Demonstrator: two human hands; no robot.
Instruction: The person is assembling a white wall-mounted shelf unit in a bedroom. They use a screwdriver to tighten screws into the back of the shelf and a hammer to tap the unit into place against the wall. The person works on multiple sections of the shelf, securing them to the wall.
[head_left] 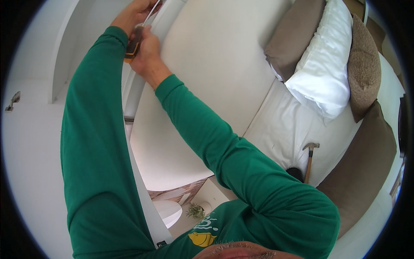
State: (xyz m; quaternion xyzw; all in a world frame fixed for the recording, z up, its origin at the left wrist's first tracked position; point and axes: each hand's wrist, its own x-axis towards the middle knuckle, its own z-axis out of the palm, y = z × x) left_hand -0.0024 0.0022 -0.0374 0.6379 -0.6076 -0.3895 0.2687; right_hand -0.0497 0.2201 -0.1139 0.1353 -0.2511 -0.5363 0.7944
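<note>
My right hand [148, 52] is wrapped round the black-and-yellow handle of a screwdriver [134, 45] at the top of the head view. The slim metal shaft slants up and to the right, toward a white panel edge [169, 13]. My left hand [133, 15] is beside the shaft, near its far end. Its fingers look curled, but the upper picture edge cuts them off and what they hold is hidden. The screwdriver's tip cannot be made out clearly.
A white cabinet panel [32, 142] with a metal hinge [13, 102] stands at the left. On the white bed [297, 125] lie a hammer [308, 164], grey-brown pillows [362, 172], a white pillow [325, 64] and a brown cushion [364, 64]. A small plant [196, 211] is low down.
</note>
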